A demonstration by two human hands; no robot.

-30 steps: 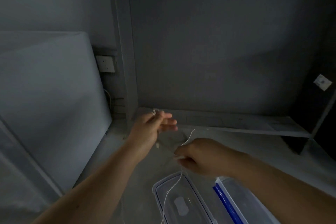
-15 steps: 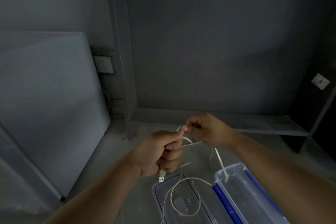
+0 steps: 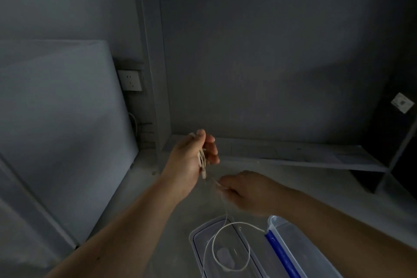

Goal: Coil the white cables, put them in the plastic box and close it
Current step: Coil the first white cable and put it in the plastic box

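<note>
Pinching coiled loops of white cable [image 3: 201,158] in my left hand [image 3: 191,160], right hand [image 3: 244,189] nipping the strand just below, slack looping over the clear lid [image 3: 198,236] on the counter [image 3: 162,214], open plastic box [image 3: 285,230] beside it, wall socket [image 3: 130,80] far left.

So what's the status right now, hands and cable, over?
Left hand raised, shut on coiled loops of white cable. Right hand pinching the strand below. Slack lies looped on the lid beside the open plastic box. Nothing in the way.
</note>
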